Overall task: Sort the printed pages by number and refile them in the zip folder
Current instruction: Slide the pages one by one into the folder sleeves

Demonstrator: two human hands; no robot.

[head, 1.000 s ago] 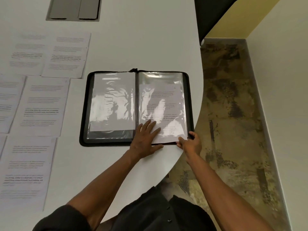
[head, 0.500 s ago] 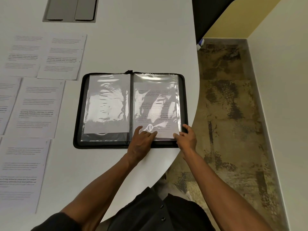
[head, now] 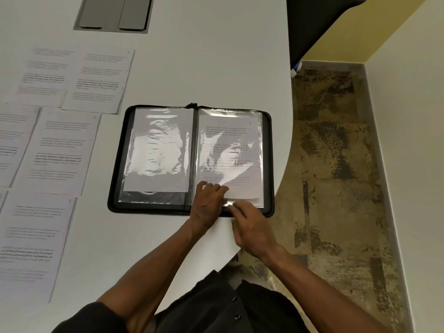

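A black zip folder [head: 114, 164] lies open on the white table [head: 192, 56], with clear plastic sleeves on both sides. A printed page [head: 230, 145] sits inside the right sleeve, and a blank-looking sheet [head: 158, 150] fills the left one. My left hand [head: 206, 203] presses with bent fingers on the lower left part of the right sleeve. Beside it, my right hand [head: 252, 227] rests its fingertips on that sleeve's bottom edge. Several loose printed pages [head: 60, 150] lie spread out to the left of the folder.
The table's curved edge [head: 287, 152] runs just right of the folder, with mottled floor [head: 336, 164] beyond it. A grey hatch [head: 115, 13] is set into the table at the back. A dark object [head: 312, 20] stands at the top right.
The page has slid fully up into the right sleeve. My right hand has moved left from the page's bottom right corner to the sleeve's bottom edge. My left hand's fingers have bent.
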